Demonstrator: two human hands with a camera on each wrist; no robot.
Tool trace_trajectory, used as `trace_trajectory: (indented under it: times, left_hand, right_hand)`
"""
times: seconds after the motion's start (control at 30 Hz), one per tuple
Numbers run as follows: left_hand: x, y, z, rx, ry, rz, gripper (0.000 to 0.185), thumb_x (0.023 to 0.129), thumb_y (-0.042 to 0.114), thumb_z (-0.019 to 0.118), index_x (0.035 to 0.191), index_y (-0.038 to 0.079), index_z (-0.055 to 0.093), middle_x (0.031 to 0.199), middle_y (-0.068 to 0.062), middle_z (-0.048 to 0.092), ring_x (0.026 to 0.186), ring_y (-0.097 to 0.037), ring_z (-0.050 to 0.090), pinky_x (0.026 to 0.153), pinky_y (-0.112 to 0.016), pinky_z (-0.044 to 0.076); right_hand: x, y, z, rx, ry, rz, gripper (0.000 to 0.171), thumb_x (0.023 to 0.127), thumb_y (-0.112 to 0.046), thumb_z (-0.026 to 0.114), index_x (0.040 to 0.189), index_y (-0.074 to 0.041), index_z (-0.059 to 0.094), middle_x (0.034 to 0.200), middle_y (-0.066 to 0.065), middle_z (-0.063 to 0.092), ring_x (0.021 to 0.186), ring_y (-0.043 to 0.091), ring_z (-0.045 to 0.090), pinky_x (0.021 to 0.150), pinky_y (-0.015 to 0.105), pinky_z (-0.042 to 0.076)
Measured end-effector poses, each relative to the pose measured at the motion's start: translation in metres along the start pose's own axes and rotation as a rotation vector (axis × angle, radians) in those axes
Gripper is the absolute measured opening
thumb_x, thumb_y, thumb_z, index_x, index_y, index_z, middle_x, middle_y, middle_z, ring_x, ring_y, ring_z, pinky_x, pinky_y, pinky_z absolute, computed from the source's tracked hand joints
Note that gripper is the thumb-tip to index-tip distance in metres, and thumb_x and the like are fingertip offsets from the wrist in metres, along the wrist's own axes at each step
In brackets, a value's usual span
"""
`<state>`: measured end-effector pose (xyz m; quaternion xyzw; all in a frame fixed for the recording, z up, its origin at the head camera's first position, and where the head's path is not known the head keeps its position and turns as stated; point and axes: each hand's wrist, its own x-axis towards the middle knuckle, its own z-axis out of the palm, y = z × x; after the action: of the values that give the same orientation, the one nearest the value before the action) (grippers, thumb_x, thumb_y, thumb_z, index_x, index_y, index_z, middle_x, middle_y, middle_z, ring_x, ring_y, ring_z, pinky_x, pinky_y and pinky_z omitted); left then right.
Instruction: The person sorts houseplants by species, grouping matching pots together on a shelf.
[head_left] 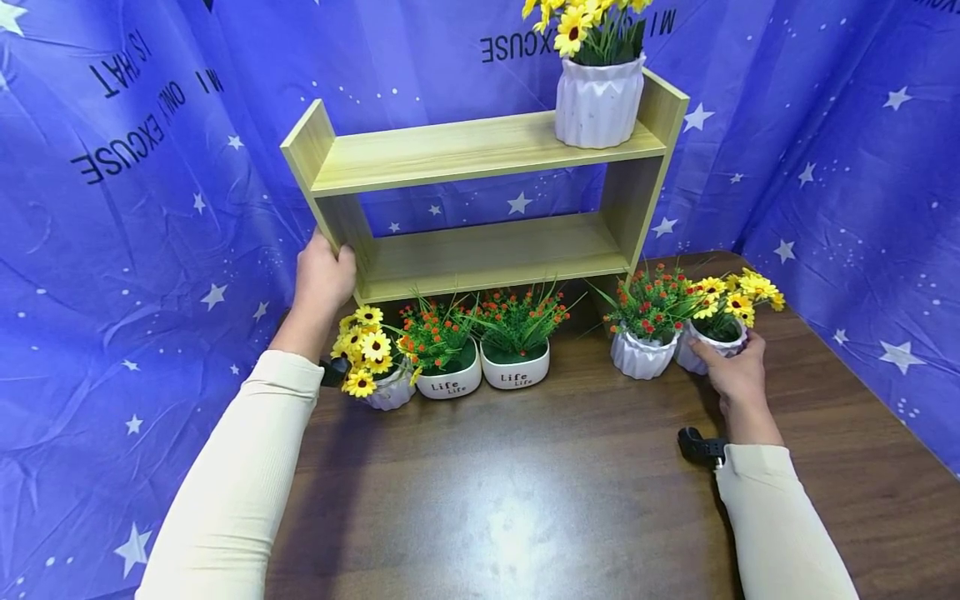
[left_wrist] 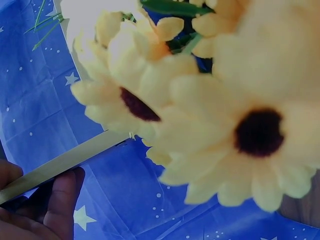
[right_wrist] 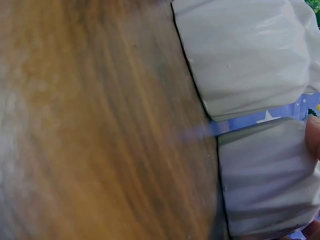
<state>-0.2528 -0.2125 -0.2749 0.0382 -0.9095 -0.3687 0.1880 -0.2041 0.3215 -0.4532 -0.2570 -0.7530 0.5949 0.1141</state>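
My left hand (head_left: pixel 324 275) grips the left side panel of a light wooden two-tier shelf (head_left: pixel 480 154); its fingers (left_wrist: pixel 60 200) curl round the panel's edge (left_wrist: pixel 65 162). My right hand (head_left: pixel 735 371) holds a white ribbed pot of yellow daisies (head_left: pixel 722 321) on the brown table (head_left: pixel 525 500), thumb and fingers around its wall (right_wrist: pixel 270 180). Beside it stands a white ribbed pot of red flowers (head_left: pixel 647 329), whose wall (right_wrist: pixel 240 55) fills the right wrist view. Another white pot of yellow daisies (head_left: pixel 600 92) stands on the shelf's top board at the right.
Under the shelf stand a yellow-daisy pot (head_left: pixel 375 362), whose blooms (left_wrist: pixel 225 115) fill the left wrist view, and two "Life" pots of red flowers (head_left: pixel 448 354) (head_left: pixel 516 346). Blue starred cloth (head_left: pixel 112 250) hangs behind and to both sides.
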Motion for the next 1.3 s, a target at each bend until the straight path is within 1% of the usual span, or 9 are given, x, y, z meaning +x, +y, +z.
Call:
trace_trajectory:
  times: [0.2, 0.33, 0.47, 0.6, 0.7, 0.8, 0.9, 1.07, 1.3]
  left_hand:
    - [0.0, 0.001, -0.001, -0.007, 0.002, 0.007, 0.036, 0.101, 0.012, 0.044, 0.134, 0.001, 0.047, 0.131, -0.027, 0.058, 0.122, -0.043, 0.054, 0.104, -0.052, 0.042]
    - [-0.002, 0.001, -0.001, 0.002, -0.012, -0.007, 0.036, 0.101, 0.013, 0.043, 0.135, 0.001, 0.046, 0.131, -0.028, 0.057, 0.122, -0.044, 0.054, 0.104, -0.053, 0.042]
    - [-0.004, 0.002, -0.001, 0.01, -0.012, -0.002, 0.036, 0.101, 0.013, 0.043, 0.134, 0.001, 0.046, 0.131, -0.028, 0.058, 0.121, -0.044, 0.054, 0.104, -0.052, 0.042]
    - [-0.004, 0.002, -0.002, -0.002, 0.002, 0.011, 0.035, 0.101, 0.012, 0.043, 0.134, 0.0, 0.047, 0.13, -0.028, 0.058, 0.121, -0.043, 0.055, 0.103, -0.052, 0.043]
    - [-0.003, 0.002, -0.002, -0.015, -0.001, 0.005, 0.035, 0.101, 0.012, 0.044, 0.134, 0.001, 0.047, 0.131, -0.027, 0.057, 0.122, -0.043, 0.055, 0.103, -0.052, 0.043]
    - [-0.003, 0.002, -0.002, -0.016, -0.01, -0.006, 0.036, 0.102, 0.013, 0.044, 0.136, 0.001, 0.046, 0.132, -0.027, 0.057, 0.121, -0.042, 0.055, 0.103, -0.052, 0.043]
    - [-0.003, 0.002, -0.002, -0.009, -0.009, -0.008, 0.036, 0.102, 0.014, 0.043, 0.135, 0.001, 0.046, 0.131, -0.027, 0.057, 0.121, -0.042, 0.055, 0.103, -0.052, 0.043]
    - [-0.003, 0.001, -0.001, -0.002, -0.002, 0.002, 0.035, 0.101, 0.013, 0.044, 0.133, 0.0, 0.047, 0.13, -0.028, 0.058, 0.12, -0.043, 0.055, 0.103, -0.052, 0.043]
    - [-0.003, 0.001, -0.002, -0.013, -0.002, -0.001, 0.035, 0.101, 0.013, 0.044, 0.134, 0.001, 0.047, 0.131, -0.028, 0.057, 0.121, -0.043, 0.055, 0.104, -0.052, 0.042]
  right_hand:
    - [0.002, 0.0, 0.0, 0.005, 0.016, -0.014, 0.096, 0.09, -0.025, 0.071, 0.156, -0.006, 0.005, 0.161, 0.019, 0.017, 0.145, 0.028, 0.021, 0.118, 0.034, 0.021]
    - [0.0, 0.005, 0.001, 0.046, 0.051, -0.009, 0.092, 0.089, -0.021, 0.072, 0.157, -0.008, 0.012, 0.16, 0.014, 0.023, 0.143, 0.024, 0.026, 0.116, 0.032, 0.025]
    - [-0.003, 0.005, 0.0, 0.119, 0.104, -0.017, 0.083, 0.089, -0.016, 0.073, 0.156, -0.013, 0.024, 0.158, 0.009, 0.03, 0.14, 0.018, 0.032, 0.113, 0.029, 0.03]
    - [-0.008, -0.001, -0.001, 0.251, 0.158, -0.068, 0.078, 0.086, -0.008, 0.075, 0.152, -0.014, 0.035, 0.152, 0.008, 0.039, 0.135, 0.015, 0.039, 0.11, 0.025, 0.034]
    - [-0.012, -0.006, -0.003, 0.337, 0.202, -0.105, 0.077, 0.082, -0.004, 0.078, 0.149, -0.013, 0.04, 0.144, 0.008, 0.045, 0.131, 0.017, 0.043, 0.108, 0.024, 0.036]
    - [-0.018, -0.013, -0.006, 0.343, 0.241, -0.123, 0.076, 0.081, -0.007, 0.08, 0.147, -0.013, 0.043, 0.139, 0.004, 0.049, 0.127, 0.017, 0.046, 0.106, 0.024, 0.038]
    - [-0.025, -0.022, -0.01, 0.323, 0.271, -0.167, 0.074, 0.08, -0.009, 0.082, 0.144, -0.014, 0.046, 0.132, 0.001, 0.052, 0.121, 0.016, 0.05, 0.102, 0.023, 0.041]
    - [-0.036, -0.038, -0.015, 0.304, 0.313, -0.283, 0.07, 0.076, -0.007, 0.084, 0.139, -0.014, 0.052, 0.121, -0.002, 0.056, 0.105, 0.011, 0.055, 0.087, 0.019, 0.045]
    - [-0.056, -0.07, -0.016, 0.318, 0.332, -0.448, 0.072, 0.074, -0.003, 0.084, 0.138, -0.014, 0.053, 0.12, 0.001, 0.057, 0.104, 0.012, 0.057, 0.081, 0.019, 0.048]
